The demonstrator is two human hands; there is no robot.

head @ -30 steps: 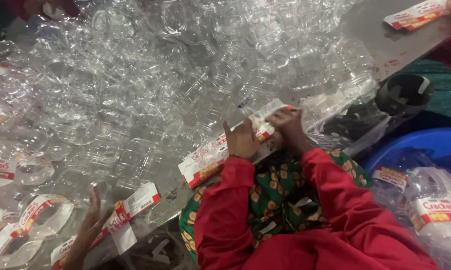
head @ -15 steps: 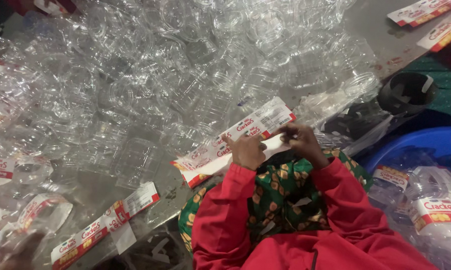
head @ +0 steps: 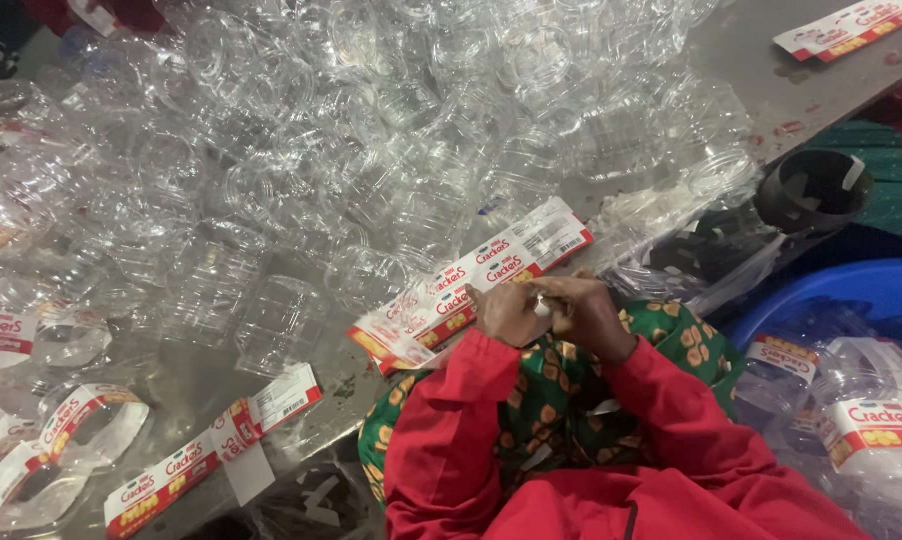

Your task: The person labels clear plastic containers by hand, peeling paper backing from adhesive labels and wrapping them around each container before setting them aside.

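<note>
My left hand (head: 508, 313) and my right hand (head: 588, 315) meet at the table's near edge, fingers pinched together on a small white label piece (head: 541, 305); most of it is hidden by my fingers. Both arms wear red sleeves. Just beyond my hands lies a stack of red-and-white printed labels (head: 476, 280), slanting up to the right. Behind it a big heap of clear plastic jars (head: 391, 130) covers the grey table (head: 771, 85).
A blue tub (head: 821, 295) at the right holds labelled jars (head: 876, 430). A black roll (head: 811, 190) sits by the table edge. Loose labels (head: 211, 455) and labelled jars (head: 41, 440) lie at the lower left. More labels (head: 851, 25) rest at the top right.
My hands drew back from the label stack toward my body and closed together on a small white piece. Another person's hand at the lower left has left the view.
</note>
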